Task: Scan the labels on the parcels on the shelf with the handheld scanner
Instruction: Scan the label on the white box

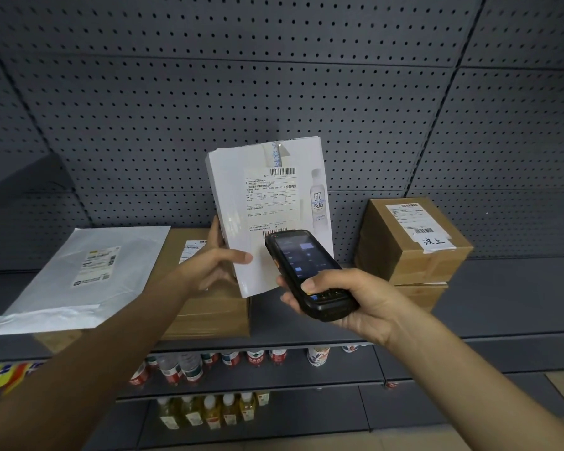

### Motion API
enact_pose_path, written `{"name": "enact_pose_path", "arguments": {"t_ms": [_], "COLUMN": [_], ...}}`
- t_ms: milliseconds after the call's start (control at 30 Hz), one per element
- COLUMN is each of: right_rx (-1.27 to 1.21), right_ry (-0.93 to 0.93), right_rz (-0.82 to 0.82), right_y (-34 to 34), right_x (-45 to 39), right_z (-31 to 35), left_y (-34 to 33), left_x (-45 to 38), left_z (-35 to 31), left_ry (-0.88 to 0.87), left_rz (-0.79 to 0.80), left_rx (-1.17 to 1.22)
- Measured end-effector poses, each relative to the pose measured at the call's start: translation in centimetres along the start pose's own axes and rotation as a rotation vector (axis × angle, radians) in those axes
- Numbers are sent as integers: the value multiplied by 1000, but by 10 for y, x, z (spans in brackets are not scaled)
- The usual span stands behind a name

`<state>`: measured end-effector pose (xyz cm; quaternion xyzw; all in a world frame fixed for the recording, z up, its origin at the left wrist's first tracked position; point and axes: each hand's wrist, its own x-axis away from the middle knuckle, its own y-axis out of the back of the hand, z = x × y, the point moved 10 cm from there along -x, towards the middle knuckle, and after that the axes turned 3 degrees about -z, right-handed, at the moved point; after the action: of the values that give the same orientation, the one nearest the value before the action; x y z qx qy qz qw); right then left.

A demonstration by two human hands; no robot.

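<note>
Left hand [214, 266] pinches lower left edge of flat white glossy carton parcel [267, 213], upright above shelf [502, 297]; likely light, stiff, slippery. Right hand [355, 301] wraps black handheld scanner [306, 275], nose at label's lower barcode.

A long dark grey metal shelf [502, 297] runs across in front of a grey wall full of little holes. A flat white plastic mail bag [79, 271] lies near its left end and sticks out over the front edge. A wide brown cardboard box [205, 314] sits in the middle. Toward the right, a brown taped cardboard box [411, 242] rests on another brown box [420, 296].
</note>
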<state>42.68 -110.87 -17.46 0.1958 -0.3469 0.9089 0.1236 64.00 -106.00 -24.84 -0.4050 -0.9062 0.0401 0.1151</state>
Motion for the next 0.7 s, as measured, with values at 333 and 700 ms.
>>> {"name": "enact_pose_path", "arguments": {"t_ms": [333, 700], "right_rx": [43, 45], "right_ry": [63, 247], "right_rz": [15, -338], "right_y": [9, 112], "right_x": [-2, 7], "right_z": [3, 14], "left_y": [-6, -69], "left_x": [-2, -35], "left_z": [8, 103], "left_ry": [57, 564], "left_rz": [1, -99], "left_rx": [-21, -134]}}
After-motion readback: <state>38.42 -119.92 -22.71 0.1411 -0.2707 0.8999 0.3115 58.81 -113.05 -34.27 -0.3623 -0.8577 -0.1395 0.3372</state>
